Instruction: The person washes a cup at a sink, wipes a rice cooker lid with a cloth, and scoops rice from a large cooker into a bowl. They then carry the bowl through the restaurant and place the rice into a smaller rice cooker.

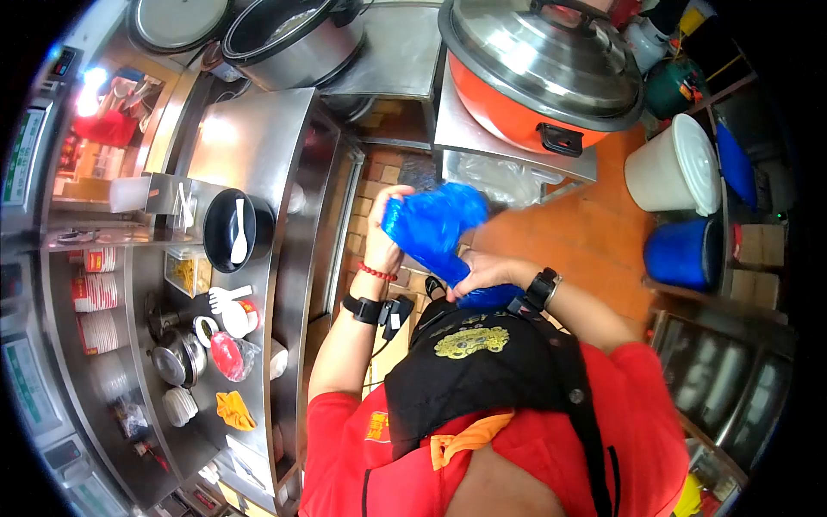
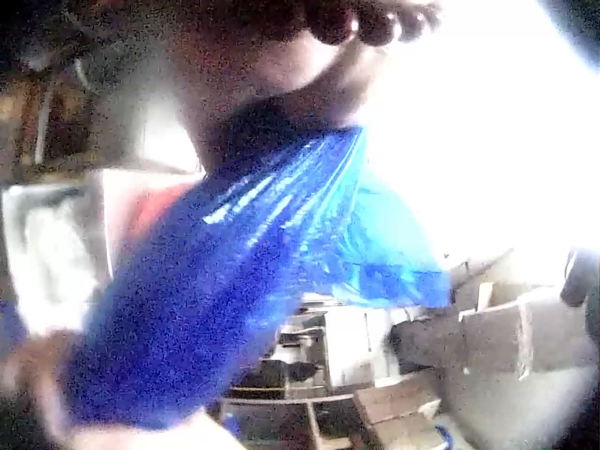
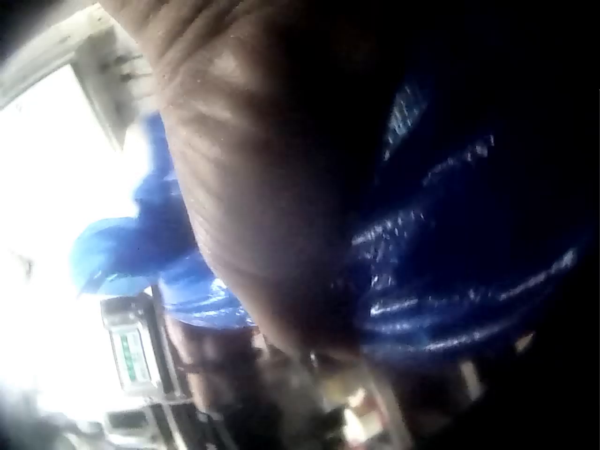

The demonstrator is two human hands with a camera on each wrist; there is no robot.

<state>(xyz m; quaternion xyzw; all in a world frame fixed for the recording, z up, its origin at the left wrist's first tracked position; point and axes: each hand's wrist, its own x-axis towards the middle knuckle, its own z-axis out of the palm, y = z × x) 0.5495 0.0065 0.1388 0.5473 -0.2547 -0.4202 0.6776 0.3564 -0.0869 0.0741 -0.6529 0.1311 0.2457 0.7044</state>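
A thin, shiny blue plastic bag (image 1: 435,228) stretches between my two hands in front of the black apron (image 1: 413,383). My left hand (image 1: 382,226) grips its upper left end, with a red bead bracelet at the wrist. Lower and to the right, my right hand (image 1: 487,270) pinches a gathered part, thumb on top, and more blue plastic hangs below the palm. In the left wrist view the bag (image 2: 216,281) fans out in creases from the left hand. The right wrist view is dark, with blue plastic (image 3: 450,300) beside the palm.
A steel counter with shelves (image 1: 297,172) runs along my left, bearing a black bowl (image 1: 220,250) with a white spoon and stacked paper cups. Ahead stands a large orange cooker (image 1: 508,103). White (image 1: 663,168) and blue (image 1: 680,252) buckets stand on the floor to the right.
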